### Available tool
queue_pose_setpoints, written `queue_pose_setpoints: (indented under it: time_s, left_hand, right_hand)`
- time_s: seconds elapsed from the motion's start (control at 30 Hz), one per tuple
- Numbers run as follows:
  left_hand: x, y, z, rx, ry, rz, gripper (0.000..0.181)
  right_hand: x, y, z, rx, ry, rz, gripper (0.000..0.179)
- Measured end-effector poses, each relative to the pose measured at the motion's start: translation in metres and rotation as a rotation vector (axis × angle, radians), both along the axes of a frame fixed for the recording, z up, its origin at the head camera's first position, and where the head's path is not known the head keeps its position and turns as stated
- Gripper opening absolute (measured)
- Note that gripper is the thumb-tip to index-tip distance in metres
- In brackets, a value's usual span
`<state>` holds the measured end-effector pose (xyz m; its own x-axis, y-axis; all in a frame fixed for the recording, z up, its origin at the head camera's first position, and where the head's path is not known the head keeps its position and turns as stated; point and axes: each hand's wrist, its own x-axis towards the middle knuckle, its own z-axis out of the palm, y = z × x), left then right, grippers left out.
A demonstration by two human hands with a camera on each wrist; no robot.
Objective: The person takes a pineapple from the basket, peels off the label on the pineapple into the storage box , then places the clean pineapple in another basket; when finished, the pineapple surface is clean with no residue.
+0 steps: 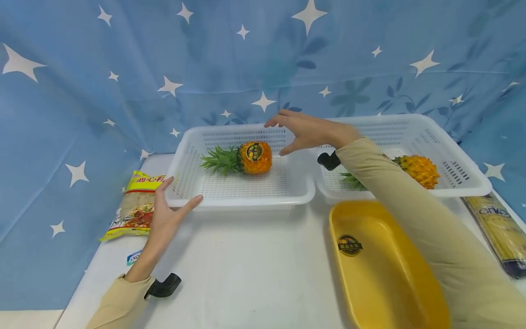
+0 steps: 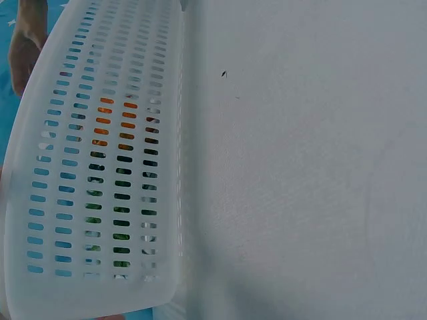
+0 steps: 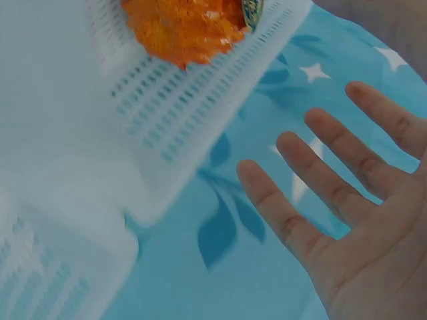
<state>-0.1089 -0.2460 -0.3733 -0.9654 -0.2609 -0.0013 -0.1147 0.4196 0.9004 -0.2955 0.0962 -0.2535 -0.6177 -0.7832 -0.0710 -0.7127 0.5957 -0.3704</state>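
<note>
A white slotted plastic basket (image 1: pixel 246 201) stands near the curtain, holding a small pineapple (image 1: pixel 256 167) with green leaves and a round label. My left hand (image 1: pixel 164 219) touches its front left corner, thumb along the front rim and fingers along the left side. In the left wrist view the basket's slotted wall (image 2: pixel 113 160) fills the left part, orange and green showing through. My right hand (image 1: pixel 306 130) hovers over this basket's back right part, fingers spread and holding nothing. The right wrist view shows those fingers (image 3: pixel 333 187) apart from the rim, over the curtain.
A second white basket (image 1: pixel 464 183) at right holds another pineapple (image 1: pixel 417 170), partly behind my right sleeve. In front lies a yellow tray (image 1: pixel 370 274). A food packet (image 1: pixel 137 208) is at left, a noodle-like pack (image 1: pixel 499 228) at far right. A starry blue curtain (image 1: pixel 230 68) hangs behind.
</note>
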Motion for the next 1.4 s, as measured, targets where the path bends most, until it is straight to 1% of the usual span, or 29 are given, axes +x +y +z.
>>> queue_pose_setpoints:
  time_s: [0.17,0.3,0.47,0.6,0.77,0.93,1.2,1.4]
  left_hand:
    - [-0.001,0.003,0.001,0.044,-0.002,-0.018,0.097]
    - [-0.001,0.003,0.003,0.052,-0.003,-0.026,0.098]
    - [0.0,0.003,0.003,0.062,-0.004,-0.03,0.098]
    - [0.0,0.004,0.002,0.076,-0.005,-0.031,0.097]
    - [-0.001,0.005,0.001,0.079,-0.012,-0.025,0.098]
    - [-0.002,0.004,0.001,0.074,-0.014,-0.024,0.098]
    - [0.0,0.002,0.002,0.071,-0.015,-0.02,0.097]
    - [0.0,0.001,0.0,0.069,-0.012,-0.022,0.097]
  right_hand:
    - [-0.011,-0.025,-0.017,0.044,-0.033,-0.003,0.086]
    - [-0.016,-0.041,-0.03,0.091,-0.055,-0.024,0.094]
    - [-0.02,-0.053,-0.042,0.138,-0.135,-0.051,0.102]
    - [-0.022,-0.059,-0.049,0.158,-0.169,-0.079,0.105]
    - [-0.024,-0.064,-0.054,0.126,-0.159,-0.08,0.099]
    - [-0.022,-0.069,-0.057,0.13,-0.136,-0.081,0.095]
    - [-0.019,-0.079,-0.063,0.146,-0.088,-0.095,0.098]
    - [-0.017,-0.082,-0.068,0.125,-0.091,-0.117,0.096]
